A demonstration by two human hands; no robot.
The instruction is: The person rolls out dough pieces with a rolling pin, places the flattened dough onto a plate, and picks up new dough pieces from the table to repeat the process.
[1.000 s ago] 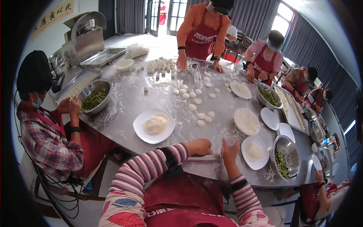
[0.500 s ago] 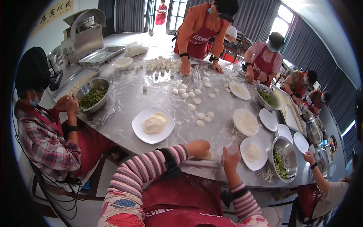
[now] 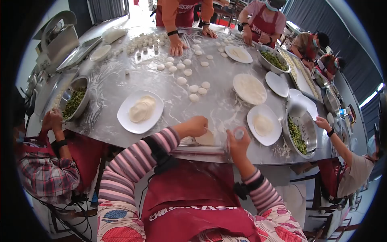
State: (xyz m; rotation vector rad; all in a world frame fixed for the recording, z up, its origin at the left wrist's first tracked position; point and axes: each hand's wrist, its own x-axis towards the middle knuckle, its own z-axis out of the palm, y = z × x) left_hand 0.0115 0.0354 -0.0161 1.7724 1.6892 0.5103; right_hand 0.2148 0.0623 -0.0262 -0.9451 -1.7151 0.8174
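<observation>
The left hand (image 3: 196, 126), just below the middle of the frame, was curled into a loose fist, its fingers together and clamped on the edge of a dough wrapper (image 3: 205, 138). The right hand (image 3: 238, 146), a little right of centre, had its fingers wrapped around a clear, round-ended cylinder (image 3: 239, 133), with the see-through end showing above the grip; how much of it lay inside the palm could not be told

The wrapper sat at lower centre, between the two hands and nearer the left one. It was pale cream, thin and flat, with a rounded outline, partly covered by the fingers. Just below it, a pale bar (image 3: 197, 149) ran sideways along the near edge of the flour-dusted metal counter (image 3: 173, 105), too blurred to name

Left of centre, a white plate (image 3: 124, 117) bore a stack of wrappers (image 3: 142, 109), overlapping and smooth. Right of the right hand, another white plate (image 3: 273, 138) carried a single pale layer of dough (image 3: 263, 124). Beyond it, towards the right of the frame, stood a metal bowl (image 3: 310, 131) with chopped green filling (image 3: 296, 136). Small flattened dough pieces (image 3: 194, 89) lay scattered above centre
</observation>
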